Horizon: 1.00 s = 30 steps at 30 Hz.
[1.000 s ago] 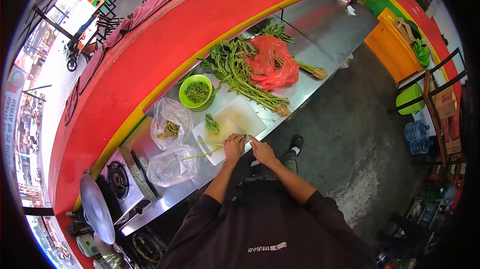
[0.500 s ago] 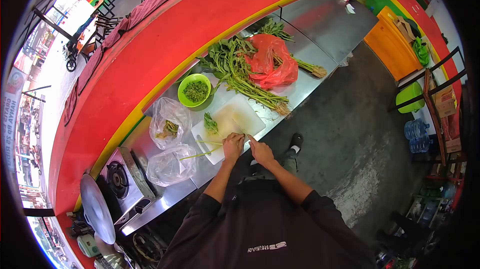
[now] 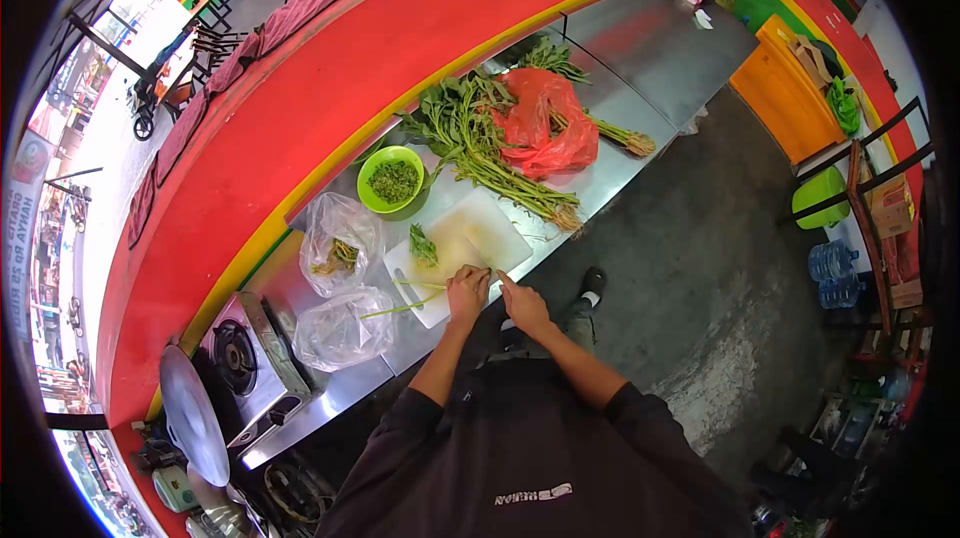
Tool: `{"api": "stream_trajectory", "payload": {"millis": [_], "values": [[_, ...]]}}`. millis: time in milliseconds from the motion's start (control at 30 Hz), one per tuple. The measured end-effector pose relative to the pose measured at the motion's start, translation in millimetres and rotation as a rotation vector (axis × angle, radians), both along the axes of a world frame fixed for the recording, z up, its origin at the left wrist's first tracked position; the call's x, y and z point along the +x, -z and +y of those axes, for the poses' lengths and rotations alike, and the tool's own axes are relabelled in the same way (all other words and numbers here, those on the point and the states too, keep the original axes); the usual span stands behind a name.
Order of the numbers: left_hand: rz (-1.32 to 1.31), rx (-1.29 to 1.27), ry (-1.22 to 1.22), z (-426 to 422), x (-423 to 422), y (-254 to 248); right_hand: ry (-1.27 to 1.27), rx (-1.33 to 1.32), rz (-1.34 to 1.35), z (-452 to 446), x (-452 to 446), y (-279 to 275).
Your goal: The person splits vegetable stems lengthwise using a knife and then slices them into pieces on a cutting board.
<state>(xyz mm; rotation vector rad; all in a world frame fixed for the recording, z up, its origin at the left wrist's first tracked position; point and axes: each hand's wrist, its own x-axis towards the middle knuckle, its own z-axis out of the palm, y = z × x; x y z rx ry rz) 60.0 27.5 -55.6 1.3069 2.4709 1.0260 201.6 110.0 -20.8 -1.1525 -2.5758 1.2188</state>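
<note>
On the white cutting board (image 3: pixel 505 228), my left hand (image 3: pixel 468 293) is closed around a thin green stalk (image 3: pixel 424 285) that sticks out to its left. Close beside it, my right hand (image 3: pixel 523 300) grips a knife (image 3: pixel 480 254); its handle is covered by the fingers and its blade is faint against the board. A small leafy sprig (image 3: pixel 423 246) lies on the board above my left hand. Another cut stalk (image 3: pixel 398 309) reaches from the board's lower left corner over a clear plastic bag (image 3: pixel 345 331). Chopped greens (image 3: pixel 393 182) sit in a lime green bowl (image 3: pixel 365 193) behind the board.
Bunches of leafy greens with long stems (image 3: pixel 515 188) and a red plastic bag (image 3: pixel 550 138) lie beyond the board. A second clear bag (image 3: pixel 340 218) holds stem scraps. At the left stand a gas stove (image 3: pixel 240 358) and a large metal lid (image 3: pixel 193 418). A red wall (image 3: pixel 300 88) borders the steel counter.
Almost nothing differs. Both hands keep nearly the same place and grip on the board, and the whole view has shifted very slightly.
</note>
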Motion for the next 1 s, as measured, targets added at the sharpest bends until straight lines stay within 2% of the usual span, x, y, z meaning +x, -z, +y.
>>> {"api": "stream_trajectory", "payload": {"millis": [1000], "values": [[-0.002, 0.004, -0.031, -2.1, -0.2, -2.2, -0.027, 0.111, 0.078, -6.7, 3.5, 10.0]]}}
